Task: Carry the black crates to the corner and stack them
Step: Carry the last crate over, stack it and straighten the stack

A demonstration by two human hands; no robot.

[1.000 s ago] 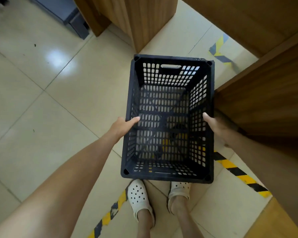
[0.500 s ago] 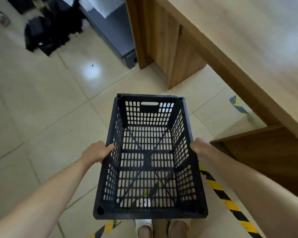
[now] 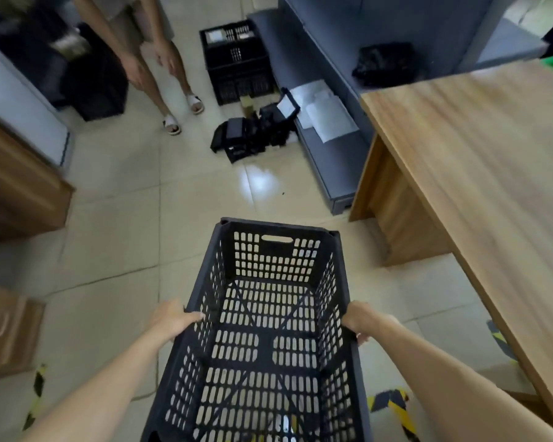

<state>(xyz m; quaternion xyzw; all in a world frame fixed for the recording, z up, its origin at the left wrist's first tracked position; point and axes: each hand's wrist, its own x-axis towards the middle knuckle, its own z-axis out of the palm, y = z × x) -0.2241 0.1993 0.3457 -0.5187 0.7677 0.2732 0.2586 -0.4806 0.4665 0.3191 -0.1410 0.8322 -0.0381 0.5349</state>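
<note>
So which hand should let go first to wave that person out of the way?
Probably the left hand. The person stands ahead on the left, while the right hand is beside the wooden desk. Both grip the black crate, so it may tip.

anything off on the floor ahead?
Yes: a heap of black parts lies scattered on the tiles beside the grey shelf base, between the carried crate and the stacked crates.

Glossy beige tile floor (image 3: 115,224); wooden desk (image 3: 479,161) right; grey shelving unit (image 3: 329,154) behind; wooden cabinet (image 3: 16,193) left; light glare on tiles.
</note>
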